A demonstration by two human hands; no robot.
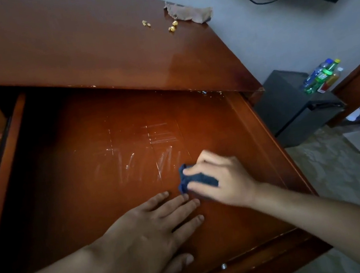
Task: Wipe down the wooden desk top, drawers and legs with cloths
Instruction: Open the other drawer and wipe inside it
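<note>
The right hand (220,174) bunches a small blue cloth (198,179) against the open drawer (86,174) floor, fingers curled over it, while the left hand (151,230) lies flat alongside; soft, light and limp, the cloth looks best gripped wadded from above.

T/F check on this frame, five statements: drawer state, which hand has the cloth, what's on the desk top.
1. The drawer is pulled open. True.
2. The left hand grips the blue cloth. False: the right hand holds it; the left lies flat on the drawer bottom.
3. A brown cloth lies on the desk top. True.
4. The drawer holds papers. False: only the hands and blue cloth are inside.
5. Small yellowish crumbs sit near the brown cloth. True.
</note>
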